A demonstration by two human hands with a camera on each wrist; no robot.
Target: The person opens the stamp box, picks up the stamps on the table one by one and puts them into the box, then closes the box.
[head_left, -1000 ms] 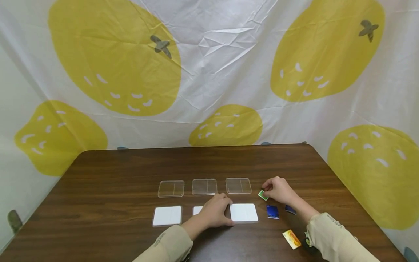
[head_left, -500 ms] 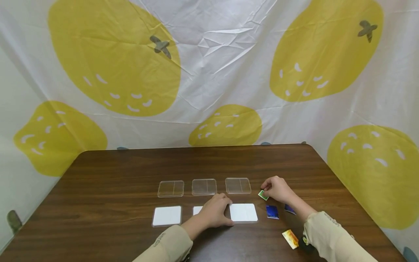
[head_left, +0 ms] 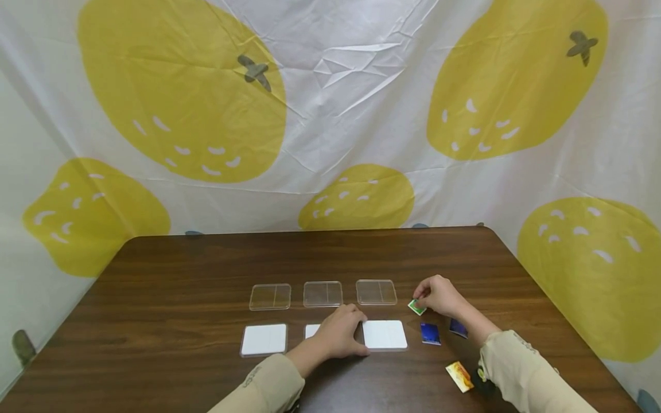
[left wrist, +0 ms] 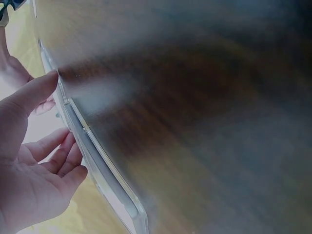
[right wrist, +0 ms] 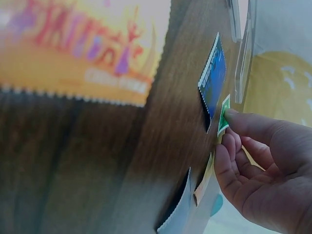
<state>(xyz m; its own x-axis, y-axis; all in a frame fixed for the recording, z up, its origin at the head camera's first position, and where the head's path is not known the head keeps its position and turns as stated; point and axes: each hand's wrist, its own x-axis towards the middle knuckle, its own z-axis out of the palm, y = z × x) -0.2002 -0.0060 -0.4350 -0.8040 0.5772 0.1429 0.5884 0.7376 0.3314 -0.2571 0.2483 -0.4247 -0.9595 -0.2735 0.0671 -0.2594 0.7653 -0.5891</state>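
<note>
My right hand point(head_left: 441, 295) pinches a small green postage stamp point(head_left: 416, 307) with a white border; in the right wrist view the thumb lies against the face of the green stamp point(right wrist: 224, 115). My left hand point(head_left: 338, 335) rests on the table with thumb and fingers spread by the left edge of a clear case with a white insert point(head_left: 384, 334). It partly hides a similar case point(head_left: 311, 331) behind it. A blue stamp point(head_left: 430, 333) and another dark blue one point(head_left: 458, 328) lie near my right wrist. Closer to me is an orange stamp point(head_left: 459, 376).
Another white-lined case point(head_left: 264, 340) lies at the left of the front row. Behind are three clear covers point(head_left: 270, 297), point(head_left: 322, 294), point(head_left: 376, 292) in a row. A dark object point(head_left: 485, 381) shows partly under the right sleeve. A lemon-printed cloth point(head_left: 356, 195) hangs at the table's far edge.
My right hand stays over nearly the same spot with the green stamp, its fingers shifting very slightly. The left hand and the cases have not moved.
</note>
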